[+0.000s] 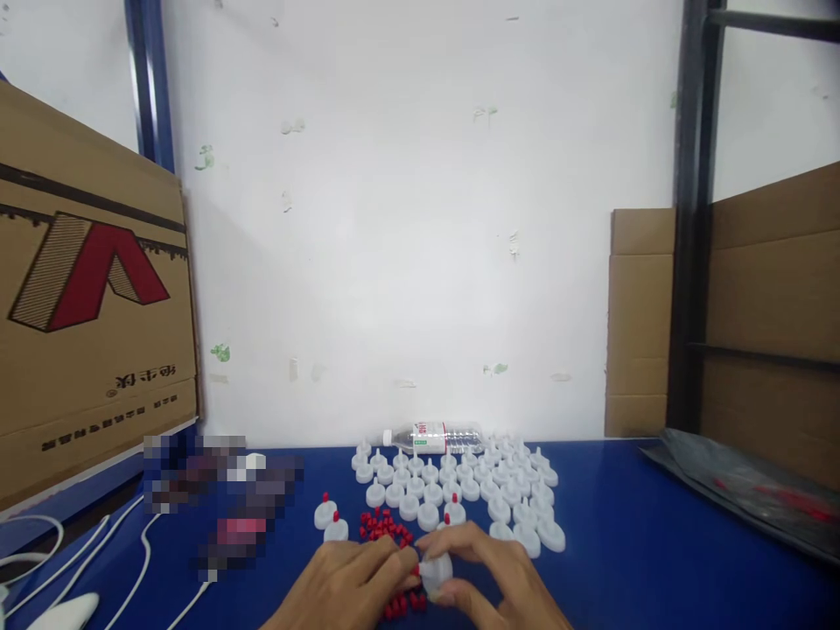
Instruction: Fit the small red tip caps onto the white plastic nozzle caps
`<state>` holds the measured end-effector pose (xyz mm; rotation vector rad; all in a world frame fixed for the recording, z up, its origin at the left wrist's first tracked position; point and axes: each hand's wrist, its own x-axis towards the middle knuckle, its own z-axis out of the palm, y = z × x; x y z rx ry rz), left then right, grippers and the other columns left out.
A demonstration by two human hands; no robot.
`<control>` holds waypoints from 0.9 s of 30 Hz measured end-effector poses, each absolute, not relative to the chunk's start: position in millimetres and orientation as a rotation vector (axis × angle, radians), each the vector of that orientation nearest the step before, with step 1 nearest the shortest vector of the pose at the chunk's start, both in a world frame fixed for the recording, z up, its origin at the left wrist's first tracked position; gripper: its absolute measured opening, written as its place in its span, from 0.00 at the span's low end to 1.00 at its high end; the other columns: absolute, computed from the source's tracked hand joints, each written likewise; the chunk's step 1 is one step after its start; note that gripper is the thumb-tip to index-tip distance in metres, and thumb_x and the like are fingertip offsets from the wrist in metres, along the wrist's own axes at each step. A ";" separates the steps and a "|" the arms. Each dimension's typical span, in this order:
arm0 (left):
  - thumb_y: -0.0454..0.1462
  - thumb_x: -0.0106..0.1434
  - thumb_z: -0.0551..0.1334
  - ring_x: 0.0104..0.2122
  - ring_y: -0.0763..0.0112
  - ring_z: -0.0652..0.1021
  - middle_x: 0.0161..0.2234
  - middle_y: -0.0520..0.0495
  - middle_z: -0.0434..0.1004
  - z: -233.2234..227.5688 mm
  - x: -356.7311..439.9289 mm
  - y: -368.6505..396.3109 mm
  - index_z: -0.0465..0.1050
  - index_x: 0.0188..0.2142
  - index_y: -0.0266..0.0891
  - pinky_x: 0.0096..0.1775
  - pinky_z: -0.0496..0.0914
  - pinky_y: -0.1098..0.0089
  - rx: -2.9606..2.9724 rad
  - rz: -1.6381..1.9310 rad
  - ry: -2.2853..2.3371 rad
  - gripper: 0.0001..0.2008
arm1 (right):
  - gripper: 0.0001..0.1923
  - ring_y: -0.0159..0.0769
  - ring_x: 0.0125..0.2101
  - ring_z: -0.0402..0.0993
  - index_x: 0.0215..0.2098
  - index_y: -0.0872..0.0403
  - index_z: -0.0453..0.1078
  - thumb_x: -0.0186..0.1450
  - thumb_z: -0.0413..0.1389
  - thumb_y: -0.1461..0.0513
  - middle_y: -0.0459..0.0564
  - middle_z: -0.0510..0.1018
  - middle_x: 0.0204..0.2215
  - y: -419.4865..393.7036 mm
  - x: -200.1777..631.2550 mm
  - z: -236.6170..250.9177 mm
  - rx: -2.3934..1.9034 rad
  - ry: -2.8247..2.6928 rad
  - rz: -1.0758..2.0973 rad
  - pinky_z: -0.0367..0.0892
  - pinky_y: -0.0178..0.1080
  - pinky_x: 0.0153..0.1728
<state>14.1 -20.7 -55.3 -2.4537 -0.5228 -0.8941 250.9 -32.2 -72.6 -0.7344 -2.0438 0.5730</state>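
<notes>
Both hands, left hand (358, 582) and right hand (489, 573), grip one white cap (436, 571); three caps (332, 518) have red tips, dozens wait.

A small assembly or packing workshop: a blue workbench (656, 525) covered with rows of white caps (459, 490), cardboard cartons (85, 289) at left and right, metal shelving uprights (692, 219).
</notes>
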 end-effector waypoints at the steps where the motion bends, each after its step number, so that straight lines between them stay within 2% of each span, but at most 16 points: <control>1: 0.36 0.79 0.44 0.17 0.74 0.73 0.24 0.56 0.74 -55.5 14.7 -20.8 0.65 0.43 0.40 0.20 0.58 0.71 -2.440 -0.846 -0.545 0.12 | 0.10 0.39 0.48 0.80 0.50 0.43 0.73 0.70 0.59 0.55 0.45 0.82 0.47 -32.5 250.5 -72.0 -0.754 -2.037 0.598 0.72 0.38 0.52; 6: 0.37 0.80 0.39 0.16 0.74 0.72 0.23 0.56 0.71 -63.9 17.6 -20.4 0.61 0.36 0.43 0.19 0.55 0.69 -2.463 -0.727 -0.627 0.18 | 0.07 0.39 0.45 0.81 0.46 0.46 0.73 0.69 0.59 0.58 0.44 0.83 0.43 -32.5 247.6 -72.6 -0.756 -2.024 0.630 0.73 0.37 0.49; 12: 0.38 0.79 0.37 0.17 0.76 0.70 0.22 0.57 0.69 -79.1 19.6 -19.0 0.60 0.34 0.43 0.21 0.54 0.71 -2.627 -0.841 -0.712 0.20 | 0.07 0.35 0.46 0.81 0.44 0.44 0.72 0.69 0.61 0.62 0.40 0.83 0.45 -39.0 250.1 -75.7 -0.801 -2.117 0.376 0.72 0.34 0.51; 16: 0.39 0.79 0.37 0.16 0.78 0.69 0.21 0.57 0.67 -79.2 23.6 -20.9 0.60 0.31 0.42 0.21 0.56 0.74 -2.704 -0.940 -0.702 0.22 | 0.02 0.34 0.45 0.81 0.44 0.45 0.70 0.73 0.55 0.59 0.42 0.83 0.43 -40.4 250.2 -70.4 -0.645 -2.113 0.233 0.73 0.32 0.48; 19: 0.38 0.79 0.37 0.17 0.77 0.70 0.21 0.56 0.69 -77.1 26.3 -24.5 0.62 0.32 0.42 0.21 0.57 0.74 -2.695 -0.938 -0.747 0.22 | 0.03 0.33 0.43 0.82 0.45 0.47 0.68 0.75 0.53 0.58 0.43 0.83 0.40 -35.7 248.5 -70.5 -0.514 -2.119 0.124 0.73 0.32 0.46; 24: 0.37 0.79 0.39 0.17 0.77 0.71 0.21 0.56 0.69 -78.4 30.2 -26.1 0.62 0.30 0.42 0.21 0.57 0.74 -2.620 -1.031 -0.730 0.22 | 0.07 0.35 0.46 0.81 0.50 0.51 0.65 0.77 0.47 0.63 0.51 0.83 0.42 -28.9 245.7 -73.3 -0.387 -2.145 -0.127 0.73 0.34 0.49; 27: 0.37 0.78 0.42 0.18 0.75 0.73 0.22 0.55 0.71 -73.2 29.2 -23.4 0.64 0.31 0.42 0.23 0.59 0.74 -2.588 -1.071 -0.827 0.21 | 0.09 0.37 0.48 0.80 0.53 0.51 0.64 0.76 0.48 0.64 0.53 0.82 0.45 -29.2 244.6 -67.0 -0.445 -2.154 -0.155 0.74 0.35 0.50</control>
